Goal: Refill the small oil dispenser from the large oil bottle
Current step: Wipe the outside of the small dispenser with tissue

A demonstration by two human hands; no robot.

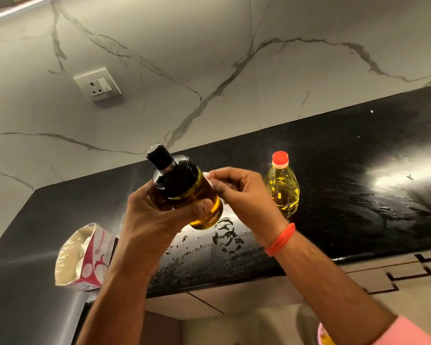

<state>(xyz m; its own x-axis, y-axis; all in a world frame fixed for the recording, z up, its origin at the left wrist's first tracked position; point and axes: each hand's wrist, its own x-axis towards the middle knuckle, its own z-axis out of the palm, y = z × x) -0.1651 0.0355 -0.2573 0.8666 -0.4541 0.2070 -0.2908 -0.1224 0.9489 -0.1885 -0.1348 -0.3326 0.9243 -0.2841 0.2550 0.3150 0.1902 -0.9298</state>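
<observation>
Both forearms rise, left grip (154, 217) curled closed, right grip (244, 195) pinching (fingertips together) just beside it.

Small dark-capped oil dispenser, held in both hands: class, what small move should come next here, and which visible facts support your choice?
Probably finish wiping, then set it down. The left hand grips the small amber glass dispenser with black cap, lifted and tilted above the black stone counter. The right hand pinches a white tissue against its side. Its cap is on, and the large red-capped oil bottle stands closed.

left hand (157, 217) grips the tilted dispenser (184, 188) — right hand (241, 192) wipes it.
</observation>
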